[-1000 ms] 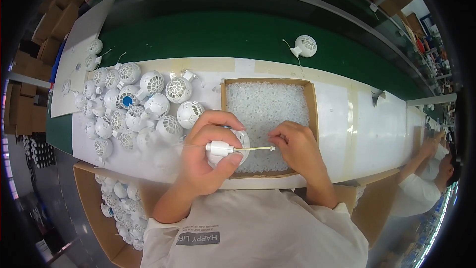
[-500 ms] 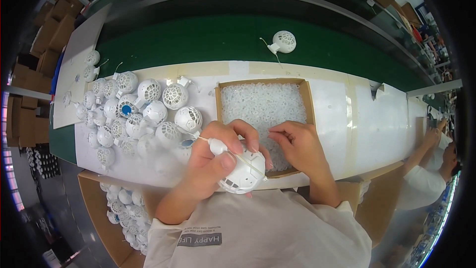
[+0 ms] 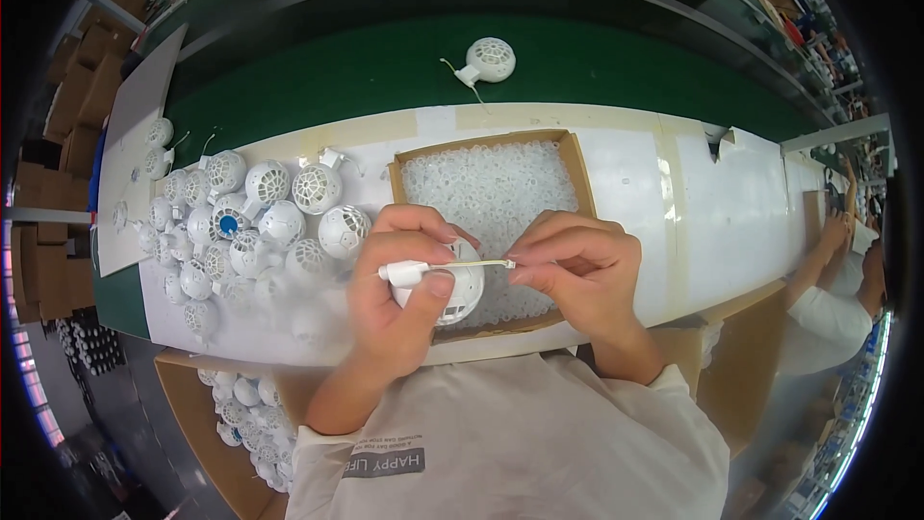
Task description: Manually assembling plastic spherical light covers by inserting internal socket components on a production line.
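My left hand (image 3: 399,299) is closed around a white ball-shaped housing (image 3: 466,297) with cut-out openings and a short neck pointing left. A thin pale wire (image 3: 467,264) stretches from the neck across the ball toward the right, with a small connector at its end. My right hand (image 3: 582,274) pinches that wire end between thumb and fingers; whether a small ring is also in the pinch cannot be made out. Behind both hands lies a shallow cardboard box (image 3: 576,169) full of tiny clear ring-like pieces (image 3: 491,183).
Several similar white balls (image 3: 282,223) crowd the table's left side. One more ball (image 3: 491,59) lies on the green surface (image 3: 318,77) beyond. Below the left edge, a carton (image 3: 192,404) holds more balls. A co-worker's arm (image 3: 818,255) shows at the far right.
My right hand has moved from over the box of clear pieces to the wire end. The ball has turned and risen slightly in my left hand, its wire now stretched rightward.
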Tool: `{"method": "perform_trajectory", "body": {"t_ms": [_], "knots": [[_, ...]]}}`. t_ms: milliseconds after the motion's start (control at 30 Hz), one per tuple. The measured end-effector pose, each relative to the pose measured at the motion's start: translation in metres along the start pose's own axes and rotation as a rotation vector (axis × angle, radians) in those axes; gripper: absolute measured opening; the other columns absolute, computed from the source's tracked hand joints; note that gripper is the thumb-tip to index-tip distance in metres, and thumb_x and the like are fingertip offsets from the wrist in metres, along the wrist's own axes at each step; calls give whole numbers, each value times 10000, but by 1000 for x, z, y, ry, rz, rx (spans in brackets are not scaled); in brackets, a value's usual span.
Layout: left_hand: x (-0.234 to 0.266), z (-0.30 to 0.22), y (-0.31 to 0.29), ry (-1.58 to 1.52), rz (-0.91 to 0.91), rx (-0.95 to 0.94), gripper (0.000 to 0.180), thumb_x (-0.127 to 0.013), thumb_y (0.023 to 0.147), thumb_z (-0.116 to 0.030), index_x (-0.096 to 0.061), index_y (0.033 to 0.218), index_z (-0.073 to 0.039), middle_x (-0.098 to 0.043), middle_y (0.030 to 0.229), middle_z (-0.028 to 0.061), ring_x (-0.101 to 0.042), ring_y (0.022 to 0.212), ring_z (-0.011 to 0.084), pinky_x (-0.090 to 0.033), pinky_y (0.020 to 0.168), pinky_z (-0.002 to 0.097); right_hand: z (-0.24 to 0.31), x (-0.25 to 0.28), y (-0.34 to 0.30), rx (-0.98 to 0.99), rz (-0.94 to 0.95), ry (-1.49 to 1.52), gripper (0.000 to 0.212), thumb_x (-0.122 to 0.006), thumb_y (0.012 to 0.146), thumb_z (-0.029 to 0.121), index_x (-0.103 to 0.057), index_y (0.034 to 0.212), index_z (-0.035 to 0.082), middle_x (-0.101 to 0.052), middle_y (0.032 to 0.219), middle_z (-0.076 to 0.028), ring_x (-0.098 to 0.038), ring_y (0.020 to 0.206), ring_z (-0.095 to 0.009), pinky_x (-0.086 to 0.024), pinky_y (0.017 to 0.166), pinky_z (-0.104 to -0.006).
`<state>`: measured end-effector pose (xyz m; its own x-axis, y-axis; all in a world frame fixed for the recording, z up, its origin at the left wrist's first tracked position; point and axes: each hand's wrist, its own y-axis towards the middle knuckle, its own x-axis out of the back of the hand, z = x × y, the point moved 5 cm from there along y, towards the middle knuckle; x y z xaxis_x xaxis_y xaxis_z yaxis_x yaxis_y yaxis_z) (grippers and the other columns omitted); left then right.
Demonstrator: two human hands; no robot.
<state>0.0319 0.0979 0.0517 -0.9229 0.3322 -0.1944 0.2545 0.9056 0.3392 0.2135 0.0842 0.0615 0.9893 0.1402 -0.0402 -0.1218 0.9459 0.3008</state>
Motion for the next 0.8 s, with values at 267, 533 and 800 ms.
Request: {"method": "perform_trajectory", "body": {"t_ms": [267, 533, 800], "knots": [[-2, 5, 0, 141, 11, -85, 171, -661, 903, -85, -593, 1054, -44, -545, 1081, 148, -606, 950, 221, -485, 814, 316, -2, -4, 4, -33, -92, 151, 217, -783, 716, -117, -714, 916, -71, -671, 898, -159, -641, 790, -198, -530, 657, -278], [-3, 8, 0, 169, -8, -76, 160, -675, 898, -93, -609, 1035, -45, -559, 1079, 151, -602, 920, 211, -489, 782, 313, -10, -3, 1, -44, -51, 121, 218, -781, 725, -94, -726, 934, -60, -672, 899, -147, -630, 791, -187, -512, 672, -270], [-15, -5, 7, 531, 108, -162, 351, -697, 874, -147, -641, 1206, -46, -586, 1049, 139, -624, 861, 234, -508, 713, 309, -2, -3, 1, 10, -27, -112, 217, -782, 740, -57, -753, 954, -30, -671, 872, -122, -597, 789, -170, -472, 657, -274]]}}
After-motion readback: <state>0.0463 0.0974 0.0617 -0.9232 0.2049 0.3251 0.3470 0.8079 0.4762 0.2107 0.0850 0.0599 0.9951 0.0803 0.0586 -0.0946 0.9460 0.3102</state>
